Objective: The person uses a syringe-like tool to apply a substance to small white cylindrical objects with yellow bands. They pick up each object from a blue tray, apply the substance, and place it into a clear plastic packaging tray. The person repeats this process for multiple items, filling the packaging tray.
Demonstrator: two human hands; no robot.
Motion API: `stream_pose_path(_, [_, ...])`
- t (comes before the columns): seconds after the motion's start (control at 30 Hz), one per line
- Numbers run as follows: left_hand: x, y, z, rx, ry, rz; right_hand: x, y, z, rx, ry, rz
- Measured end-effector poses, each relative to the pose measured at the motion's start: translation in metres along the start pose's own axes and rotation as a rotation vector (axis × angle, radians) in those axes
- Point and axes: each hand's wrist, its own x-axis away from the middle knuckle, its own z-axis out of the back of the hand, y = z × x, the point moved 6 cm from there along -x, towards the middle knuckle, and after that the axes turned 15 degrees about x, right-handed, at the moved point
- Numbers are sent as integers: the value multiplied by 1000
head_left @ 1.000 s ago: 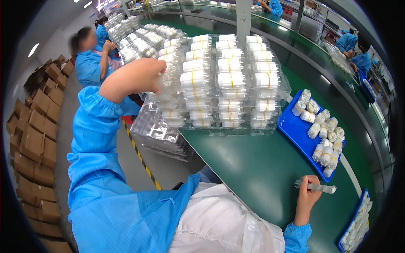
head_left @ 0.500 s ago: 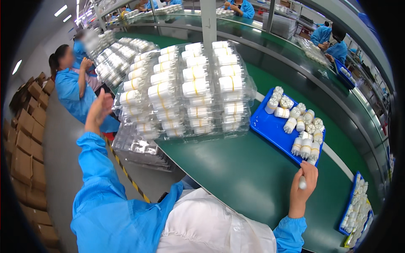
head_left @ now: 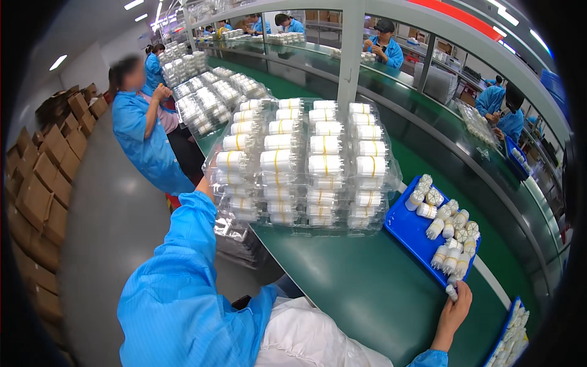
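Note:
A tall stack of clear plastic trays [head_left: 309,227] stands before me, filled with white cylindrical bundles [head_left: 324,165] tied with yellow bands. My left hand [head_left: 208,183] is at the stack's left edge; its fingers are hidden behind the plastic, so their grip does not show. At the near corner of a blue tray [head_left: 408,227], my right hand [head_left: 456,309] has its fingers closed around a small white cylinder [head_left: 451,293]. More banded white bundles [head_left: 451,260] sit in that blue tray, some upright and some lying on their sides.
The green table [head_left: 318,266] curves around in front of me. More filled clear trays [head_left: 211,101] stand at the far left, beside a person in blue [head_left: 137,122]. A metal post [head_left: 350,61] rises behind the stack. Another blue tray [head_left: 512,333] lies at right; cardboard boxes [head_left: 36,199] line the left.
My left hand has moved right, from open in the air to the stack's left edge. My right hand stays by the blue tray's near corner. The view has shifted.

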Motion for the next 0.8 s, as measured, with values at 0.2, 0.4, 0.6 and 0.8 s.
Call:
stream_pose_path(0.2, [-5, -6, 27, -351, -114, -171, 11, 4, -5, 49, -32, 72])
stream_pose_path(0.4, [-13, -16, 40, -572, -205, -296, 9, -1, -1, 148, 12, 183])
stream_pose_path(0.6, [-27, -18, 73, -838, -312, -544, 1, -11, 0, 101, 33, 163])
stream_pose_path(0.8, [-43, -25, 76, -830, -298, -506, 1, -11, 4, 140, 11, 147])
